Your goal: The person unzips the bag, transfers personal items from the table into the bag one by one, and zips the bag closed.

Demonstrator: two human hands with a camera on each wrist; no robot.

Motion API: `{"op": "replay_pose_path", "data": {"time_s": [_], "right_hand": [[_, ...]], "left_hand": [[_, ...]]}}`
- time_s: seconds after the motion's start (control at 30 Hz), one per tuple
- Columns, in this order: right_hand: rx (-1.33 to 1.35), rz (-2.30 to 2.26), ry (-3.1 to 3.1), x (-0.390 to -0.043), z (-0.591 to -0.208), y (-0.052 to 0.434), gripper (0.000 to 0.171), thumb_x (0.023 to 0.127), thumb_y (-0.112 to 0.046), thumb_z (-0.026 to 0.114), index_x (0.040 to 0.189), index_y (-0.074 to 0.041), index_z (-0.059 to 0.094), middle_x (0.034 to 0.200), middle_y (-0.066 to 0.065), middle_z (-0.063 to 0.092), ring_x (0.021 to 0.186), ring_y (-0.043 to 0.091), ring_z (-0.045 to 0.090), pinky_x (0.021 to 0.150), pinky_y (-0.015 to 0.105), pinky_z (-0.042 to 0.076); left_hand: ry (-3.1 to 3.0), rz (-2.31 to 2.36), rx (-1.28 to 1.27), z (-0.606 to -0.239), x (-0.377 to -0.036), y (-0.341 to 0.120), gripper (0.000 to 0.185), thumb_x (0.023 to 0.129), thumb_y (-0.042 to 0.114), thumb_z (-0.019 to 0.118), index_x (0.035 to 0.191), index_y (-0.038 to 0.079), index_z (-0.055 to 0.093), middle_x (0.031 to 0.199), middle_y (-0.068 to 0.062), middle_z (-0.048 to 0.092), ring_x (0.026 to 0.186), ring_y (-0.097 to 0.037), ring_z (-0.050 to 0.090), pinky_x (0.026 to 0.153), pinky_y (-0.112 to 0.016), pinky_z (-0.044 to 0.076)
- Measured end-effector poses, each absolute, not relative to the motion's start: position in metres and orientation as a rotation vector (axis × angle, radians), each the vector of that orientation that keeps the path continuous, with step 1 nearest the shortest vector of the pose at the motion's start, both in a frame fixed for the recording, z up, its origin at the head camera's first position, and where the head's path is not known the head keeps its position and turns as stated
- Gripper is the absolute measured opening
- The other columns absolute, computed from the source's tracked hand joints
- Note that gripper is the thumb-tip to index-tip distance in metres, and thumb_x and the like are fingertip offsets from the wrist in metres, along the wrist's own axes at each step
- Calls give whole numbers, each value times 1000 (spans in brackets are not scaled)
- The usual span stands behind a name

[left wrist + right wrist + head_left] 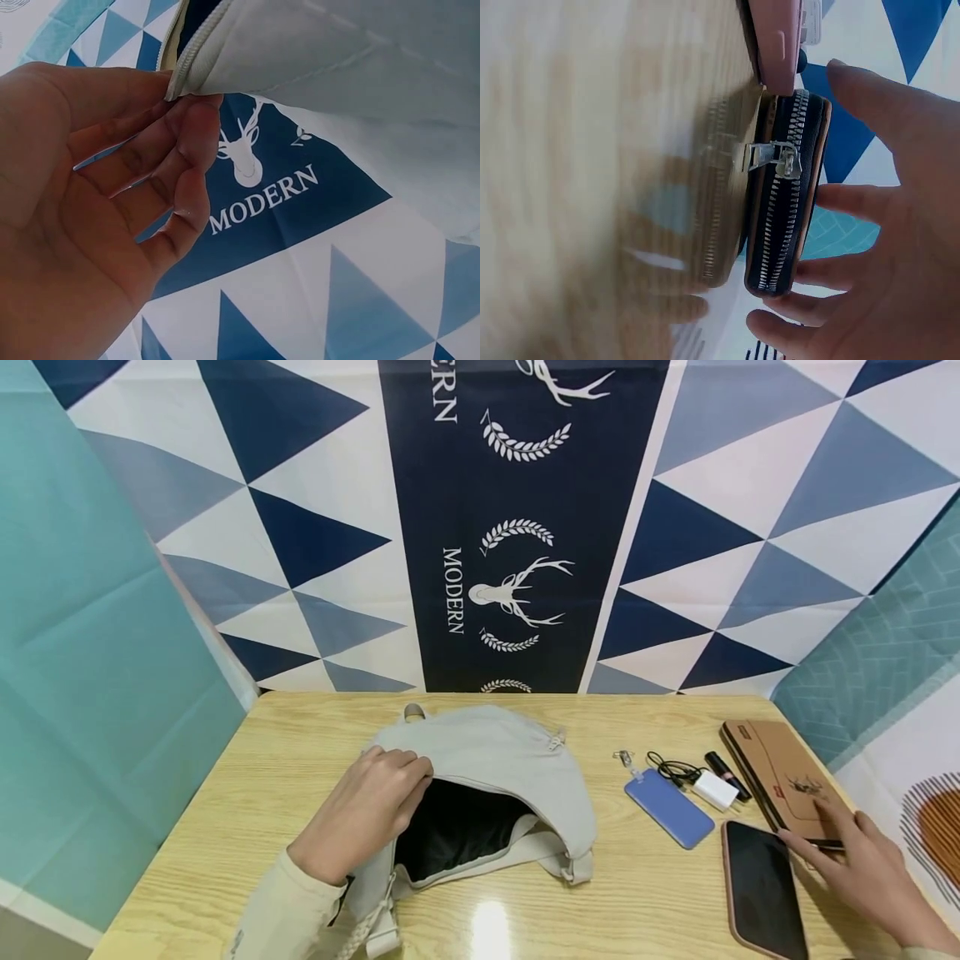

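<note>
The left hand's (365, 814) grip is pinched on the zipper edge of the grey bag (495, 760), fingers curled over the rim and lifting it so the black lining shows; the right hand (862, 868) lies with fingers spread and fairly straight on the near end of the brown wallet (780, 777), clamped on nothing. The bag sits mid-worktop (285, 752), its mouth facing the person, its long axis running left to right. The wallet lies at the worktop's right edge, its long axis running away from the person and slightly leftward. Just left of that hand is a phone (761, 889) in a pink case, screen up. Farther back lie a blue card holder (670, 807), a white charger (714, 790) with a black cable, and a small dark tube (724, 772). Only the right wrist view shows the wallet's zipper pull (771, 157) and teeth, with fingertips (810, 271) against its upper face; only the left wrist view shows the bag's edge (184, 79) on the fingertips. A triangle-patterned cloth (517, 527) hangs behind.
</note>
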State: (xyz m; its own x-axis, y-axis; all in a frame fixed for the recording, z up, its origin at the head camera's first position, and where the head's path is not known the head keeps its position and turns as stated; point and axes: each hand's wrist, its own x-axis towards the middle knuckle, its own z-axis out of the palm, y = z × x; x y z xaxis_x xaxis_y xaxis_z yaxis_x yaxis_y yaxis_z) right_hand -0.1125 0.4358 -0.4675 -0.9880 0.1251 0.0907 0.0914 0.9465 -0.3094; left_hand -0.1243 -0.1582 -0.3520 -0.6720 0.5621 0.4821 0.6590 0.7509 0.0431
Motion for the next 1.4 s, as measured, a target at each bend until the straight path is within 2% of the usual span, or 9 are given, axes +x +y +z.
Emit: {"op": "replay_pose_path", "data": {"time_s": [0.1,0.27,0.53,0.77,0.87,1.0,1.23,1.4], "right_hand": [[-170,491,-3000,-115,-464,437,90,98,-48,59,148,15,19,126,52,36,106,69,36,76,73,36],[-206,545,-2994,-115,-461,436,91,97,-48,62,140,23,25,127,52,37,102,65,46,74,66,42],[-272,517,-2971,-116,-460,434,92,93,-52,66,132,23,30,123,50,41,99,64,48,72,64,44],[-398,472,-2926,-116,-457,434,96,87,-55,71,136,18,34,120,49,43,93,61,50,68,61,44],[-411,470,-2843,-116,-454,432,92,87,-52,72,138,16,38,121,48,44,96,61,49,72,65,42],[-420,486,-2749,-114,-451,430,85,88,-48,71,142,9,41,123,47,44,107,62,42,87,72,32],[-386,526,-2677,-109,-450,429,71,90,-42,71,139,5,51,120,46,46,108,63,41,92,75,24],[-394,614,-2593,-103,-448,425,67,90,-36,73,140,2,51,142,46,31,130,63,30,106,75,12]], "left_hand": [[-2506,-299,-935,-352,-124,-158,12,89,8,75,82,16,68,75,6,65,62,-7,53,57,-23,32],[-2512,-301,-942,-352,-123,-157,14,89,8,75,81,16,67,75,6,64,61,-7,52,57,-23,33],[-2523,-307,-945,-352,-123,-157,14,89,8,75,81,17,68,75,6,65,61,-6,51,56,-23,32],[-2540,-307,-940,-352,-124,-156,12,90,8,74,83,17,68,76,6,65,60,-5,50,57,-23,34],[-2541,-308,-938,-352,-124,-156,12,90,8,74,84,17,69,76,6,65,61,-6,51,57,-23,35],[-2548,-308,-936,-352,-124,-157,12,90,8,74,84,17,69,76,6,65,61,-6,51,57,-23,34],[-2564,-312,-939,-349,-123,-157,14,91,6,73,82,17,67,72,7,60,59,-4,45,56,-23,33],[-2576,-333,-947,-350,-123,-157,15,91,6,73,82,17,67,70,8,57,57,-3,42,55,-22,34]]}}
